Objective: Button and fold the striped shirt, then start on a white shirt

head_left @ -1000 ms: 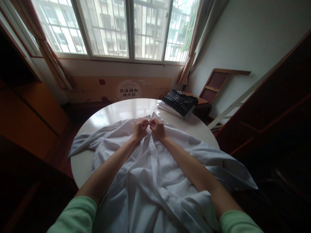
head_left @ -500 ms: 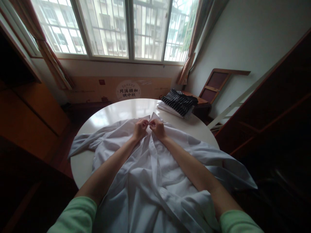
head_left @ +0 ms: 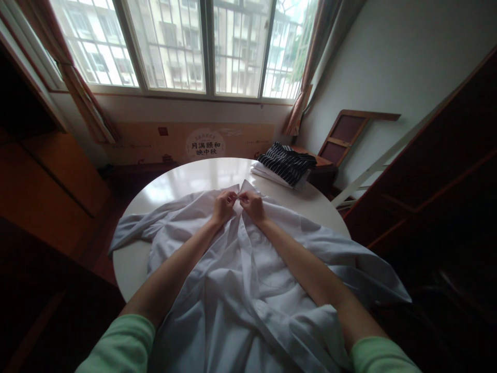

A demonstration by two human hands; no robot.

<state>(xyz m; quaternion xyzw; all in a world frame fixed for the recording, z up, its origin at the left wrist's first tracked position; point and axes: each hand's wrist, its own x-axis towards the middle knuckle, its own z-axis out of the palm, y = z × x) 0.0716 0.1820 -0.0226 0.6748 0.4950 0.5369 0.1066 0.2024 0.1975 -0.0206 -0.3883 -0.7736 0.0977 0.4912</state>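
A white shirt (head_left: 229, 290) lies spread over the round table, its collar at the far end and its sleeves out to both sides. The near part of the shirt hangs toward me. My left hand (head_left: 225, 205) pinches the front edge just below the collar. Right beside it, my right hand (head_left: 252, 205) pinches the opposite front edge, and the fingertips of both hands meet there. Whatever small part sits between the fingertips is too small to make out. Below the hands the two front edges run down the middle, loosely wrinkled.
The white round table (head_left: 186, 173) has a glossy top. At its far right edge sits a stack of folded clothes (head_left: 285, 163), black striped on top of white. A wooden chair (head_left: 344, 137) stands behind, under a barred window (head_left: 171, 46). Dark furniture (head_left: 427, 181) rises at the right.
Both hands stay at the collar, with only a very slight shift of the fingers. The shirt and the folded stack lie as before.
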